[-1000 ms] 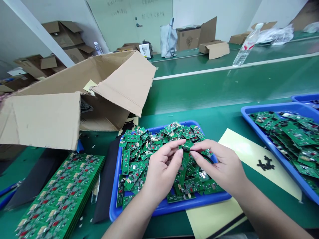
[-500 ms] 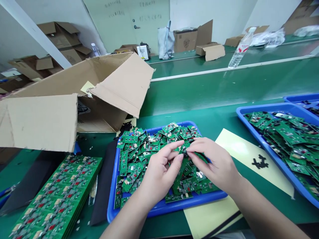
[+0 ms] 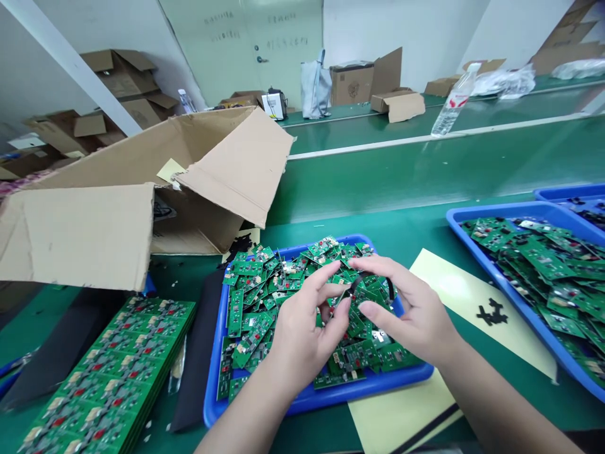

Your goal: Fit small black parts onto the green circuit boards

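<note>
A blue tray (image 3: pixel 307 397) in front of me is heaped with several small green circuit boards (image 3: pixel 258 296). Both my hands hover over the heap. My left hand (image 3: pixel 307 328) pinches a small green circuit board (image 3: pixel 341 307) between thumb and fingertips. My right hand (image 3: pixel 411 309) holds a thin black strip (image 3: pixel 378 282) that arches from the board to its fingers, thumb and forefinger curled around it.
A stack of large green panel boards (image 3: pixel 108 384) lies at lower left beside black foam sheets (image 3: pixel 198 353). An open cardboard box (image 3: pixel 142 189) lies behind. A second blue tray (image 3: pixel 477 252) of boards sits right, with yellow sheets (image 3: pixel 454 290) and black scraps (image 3: pixel 491 313) between. A water bottle (image 3: pixel 451 101) stands far back.
The hands drew slightly apart and the black strip now arches between them. The right fingers have spread a little. The camera view shifted slightly.
</note>
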Available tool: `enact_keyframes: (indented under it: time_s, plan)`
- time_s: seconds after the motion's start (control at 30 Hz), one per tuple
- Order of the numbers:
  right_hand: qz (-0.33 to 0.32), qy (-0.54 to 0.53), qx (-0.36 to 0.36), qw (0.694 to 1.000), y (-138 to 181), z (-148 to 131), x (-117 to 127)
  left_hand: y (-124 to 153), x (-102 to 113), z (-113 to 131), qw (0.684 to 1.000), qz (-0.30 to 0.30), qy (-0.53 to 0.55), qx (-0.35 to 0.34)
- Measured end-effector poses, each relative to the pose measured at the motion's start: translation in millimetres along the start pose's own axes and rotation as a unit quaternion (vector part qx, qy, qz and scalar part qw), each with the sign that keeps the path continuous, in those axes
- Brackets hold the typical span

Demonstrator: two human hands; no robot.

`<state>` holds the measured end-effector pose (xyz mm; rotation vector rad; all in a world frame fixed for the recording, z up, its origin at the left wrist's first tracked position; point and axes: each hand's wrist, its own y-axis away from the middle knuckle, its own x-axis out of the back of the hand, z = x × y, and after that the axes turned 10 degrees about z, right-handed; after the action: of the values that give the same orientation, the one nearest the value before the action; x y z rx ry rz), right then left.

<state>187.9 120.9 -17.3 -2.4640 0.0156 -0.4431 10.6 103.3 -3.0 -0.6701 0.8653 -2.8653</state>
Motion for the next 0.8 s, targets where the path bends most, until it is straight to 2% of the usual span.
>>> enact_keyframes:
  time_s: [0.1, 0.2, 0.27, 0.5, 0.57, 0.7, 0.8]
  plan:
    - [0.021, 0.012, -0.038, 0.999, -2.3, -1.8, -1.6, -0.6, -0.8, -4.2, 0.994, 0.009, -0.071, -0.083]
    - [0.019, -0.009, -0.064, 0.998, -4.9, -4.5, -3.4, -2.0, -2.5, -5.7, 0.989, 0.009, -0.098, -0.109]
    - [0.015, -0.030, -0.057, 0.998, -6.1, -5.2, -3.9, -2.6, -3.6, -5.1, 0.991, 0.010, -0.086, -0.098]
    - [0.016, -0.075, -0.048, 0.996, -7.3, -4.3, -2.1, -4.0, -3.0, 0.4, 0.999, -0.011, 0.034, 0.009]
    - [0.016, -0.071, -0.029, 0.997, -7.4, -4.8, -1.7, -4.4, -1.0, -0.2, 1.000, 0.003, 0.005, 0.002]
    - [0.030, -0.024, 0.054, 0.998, -6.8, -4.7, -1.6, -5.5, 2.5, -3.6, 0.993, 0.048, -0.083, -0.067]
    - [0.050, 0.022, 0.133, 0.990, -6.3, -3.3, -1.5, -5.9, 2.9, -4.8, 0.993, 0.053, -0.074, -0.081]
